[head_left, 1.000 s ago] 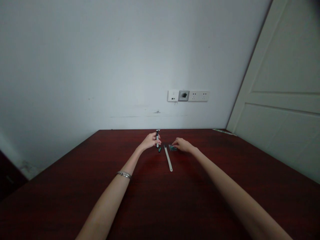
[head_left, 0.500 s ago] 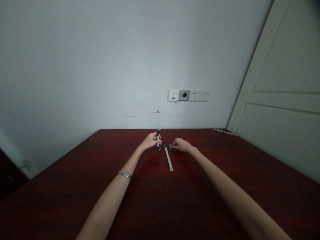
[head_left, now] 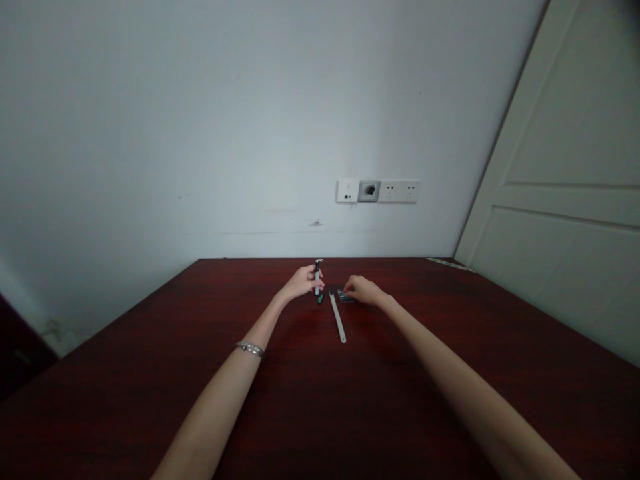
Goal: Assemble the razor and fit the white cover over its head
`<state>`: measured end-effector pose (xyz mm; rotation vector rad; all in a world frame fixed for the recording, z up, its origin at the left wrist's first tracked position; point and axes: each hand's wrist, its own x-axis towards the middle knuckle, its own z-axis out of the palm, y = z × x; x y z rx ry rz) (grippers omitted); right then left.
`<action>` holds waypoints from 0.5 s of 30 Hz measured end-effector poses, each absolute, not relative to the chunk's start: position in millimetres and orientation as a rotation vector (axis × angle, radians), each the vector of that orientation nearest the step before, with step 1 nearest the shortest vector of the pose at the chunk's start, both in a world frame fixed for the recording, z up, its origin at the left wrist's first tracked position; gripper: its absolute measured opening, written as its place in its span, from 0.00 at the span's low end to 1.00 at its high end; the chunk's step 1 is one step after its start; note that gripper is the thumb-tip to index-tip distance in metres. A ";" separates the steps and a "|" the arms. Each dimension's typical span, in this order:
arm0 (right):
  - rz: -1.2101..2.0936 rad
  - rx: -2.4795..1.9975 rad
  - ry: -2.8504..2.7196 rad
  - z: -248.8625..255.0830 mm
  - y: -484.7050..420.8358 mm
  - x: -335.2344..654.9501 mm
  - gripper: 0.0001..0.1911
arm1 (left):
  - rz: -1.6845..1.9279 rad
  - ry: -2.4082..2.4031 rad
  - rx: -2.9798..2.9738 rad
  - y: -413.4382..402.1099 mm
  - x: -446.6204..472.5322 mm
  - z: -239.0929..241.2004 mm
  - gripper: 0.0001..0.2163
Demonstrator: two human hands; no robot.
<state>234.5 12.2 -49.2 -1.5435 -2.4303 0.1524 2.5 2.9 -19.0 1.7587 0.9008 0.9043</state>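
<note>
My left hand (head_left: 303, 281) is closed round a slim razor-like handle (head_left: 317, 275) and holds it upright, its head pointing up. A small teal piece (head_left: 321, 299) lies on the dark red table (head_left: 320, 400) just below that hand. My right hand (head_left: 364, 290) rests on the table with its fingertips pinched on a small teal-grey cartridge holder (head_left: 344, 295). Between the hands lies a long pale handle (head_left: 338, 317), pointing towards me.
A row of wall sockets (head_left: 379, 191) sits on the white wall behind the table. A pale door (head_left: 570, 200) stands at the right. A thin strip (head_left: 447, 264) lies at the table's far right corner.
Almost nothing has moved. My left hand and the upright handle have shifted very slightly to the right; the right hand stays on the small holder.
</note>
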 end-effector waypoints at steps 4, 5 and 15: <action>0.173 -1.533 -2.419 -48.9 13.0 235.6 0.08 | 0.896 0.890 1.757 3.7 2.0 -19.8 0.08; 0.180 -1.528 -2.416 -48.7 13.2 236.0 0.08 | 0.893 0.891 1.755 3.8 1.9 -19.9 0.09; 0.256 -1.460 -2.318 -43.2 12.5 239.9 0.09 | 0.869 0.877 1.729 5.1 2.0 -20.8 0.09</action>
